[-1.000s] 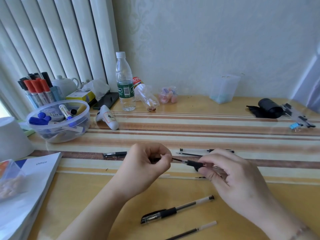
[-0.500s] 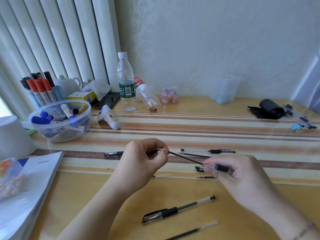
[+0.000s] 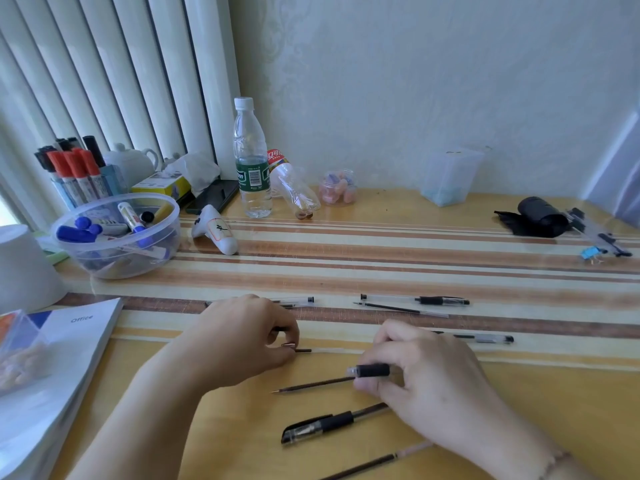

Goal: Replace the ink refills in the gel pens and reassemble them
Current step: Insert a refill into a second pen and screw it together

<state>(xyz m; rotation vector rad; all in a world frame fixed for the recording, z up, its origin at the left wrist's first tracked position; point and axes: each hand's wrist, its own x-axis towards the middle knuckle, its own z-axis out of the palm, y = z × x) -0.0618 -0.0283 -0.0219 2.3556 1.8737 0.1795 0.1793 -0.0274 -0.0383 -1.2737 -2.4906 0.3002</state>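
Black rubber grip section (image 3: 373, 370), short and cylindrical with a clear plastic end, pinched in the right hand (image 3: 426, 386) between thumb and curled fingers. A thin dark refill (image 3: 313, 384) pokes out of it toward the left, pointed tip just above the yellow wooden desk (image 3: 519, 393). Left hand (image 3: 242, 337) is curled, fingertips pinching a small metallic tip piece (image 3: 289, 346) with a short dark stub beside it; the grip is tight, exact part is blurred.

Nearer the person: a capped gel pen (image 3: 318, 426), black grip and cap, partly covered by the right hand; a bare refill (image 3: 377, 460) at the bottom edge. Further off on the striped mat (image 3: 381, 258): clear-barrel pen (image 3: 415, 300) with a loose refill (image 3: 401, 309) just beside it, another pen (image 3: 481, 338) behind the right hand, and one pen (image 3: 294, 301) half hidden by the left hand.

Around: round clear plastic tub (image 3: 114, 237) of markers, upright water bottle (image 3: 251, 161), tipped empty bottle (image 3: 294, 192), white book (image 3: 52, 375), black roll (image 3: 540, 216) at right.
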